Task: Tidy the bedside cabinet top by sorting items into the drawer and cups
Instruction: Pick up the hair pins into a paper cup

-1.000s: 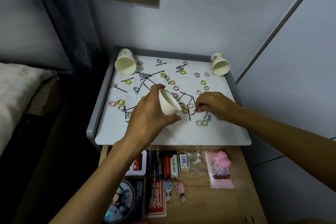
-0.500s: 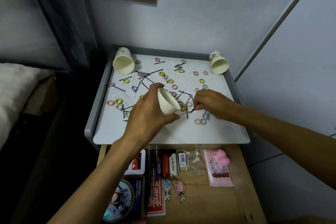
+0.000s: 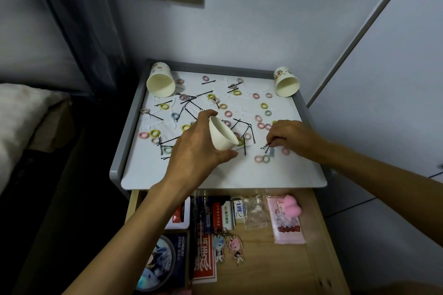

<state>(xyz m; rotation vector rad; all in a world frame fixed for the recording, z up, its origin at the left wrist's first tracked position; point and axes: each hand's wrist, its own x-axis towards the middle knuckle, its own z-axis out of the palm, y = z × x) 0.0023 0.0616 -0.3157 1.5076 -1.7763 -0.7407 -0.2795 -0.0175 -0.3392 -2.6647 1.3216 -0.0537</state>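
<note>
far-left paper cup (image 3: 160, 82): lies on its side in the far left corner of the cabinet top (image 3: 251, 177); a brush of the arm may roll it.
loose bobby pins (image 3: 195, 105) and hair ties (image 3: 263, 105): mixed across the top; a tie may snag on a pin and get sorted wrongly.
left hand (image 3: 194, 151): thumb and fingers wrap a small white cup (image 3: 223, 134), tilted above the middle; a hard squeeze may crush it, more tilt may spill it.
right hand (image 3: 292, 136): fingertips pinch a bundle of pins (image 3: 266, 147) just right of the cup; one may slip out or miss the mouth.
far-right paper cup (image 3: 286, 81): on its side, apart.
open drawer (image 3: 268, 270): under the near edge; a dropped pin may vanish among its clutter.
</note>
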